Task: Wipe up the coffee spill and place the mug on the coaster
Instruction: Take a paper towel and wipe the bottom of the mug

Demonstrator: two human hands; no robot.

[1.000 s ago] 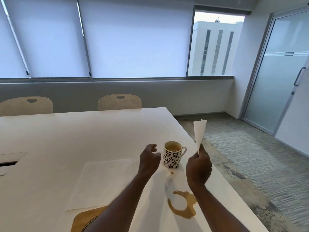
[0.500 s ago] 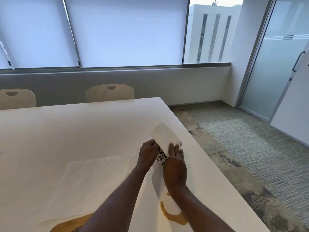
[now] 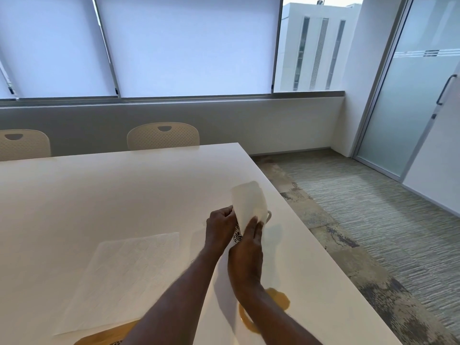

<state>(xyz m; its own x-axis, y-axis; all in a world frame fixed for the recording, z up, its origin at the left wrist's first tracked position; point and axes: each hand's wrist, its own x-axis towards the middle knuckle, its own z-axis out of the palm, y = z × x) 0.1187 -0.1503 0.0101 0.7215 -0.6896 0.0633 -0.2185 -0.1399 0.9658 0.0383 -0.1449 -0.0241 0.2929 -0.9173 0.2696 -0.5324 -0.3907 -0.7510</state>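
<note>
Our left hand [image 3: 220, 226] curls around the far-left side of the white ceramic mug with a dark leaf pattern [image 3: 237, 235], gripping it where it stands on the white tabletop [image 3: 124, 195]. Our right hand [image 3: 247, 252] lies over the near side of the mug, fingers pressing a folded white paper tissue [image 3: 249, 205] against it; the tissue stands up above both hands and hides the rim. Only a patch of pattern shows between the hands, and the mug's pale handle [image 3: 268, 216] pokes out just right of the tissue. The brown coffee spill [image 3: 278, 298] sits on the table under and beside our right forearm, nearer us than the mug. A flat white paper towel sheet [image 3: 124, 275] lies left of our left forearm. A round wooden coaster [image 3: 104, 338] peeks out at its near edge, close to our left elbow.
</note>
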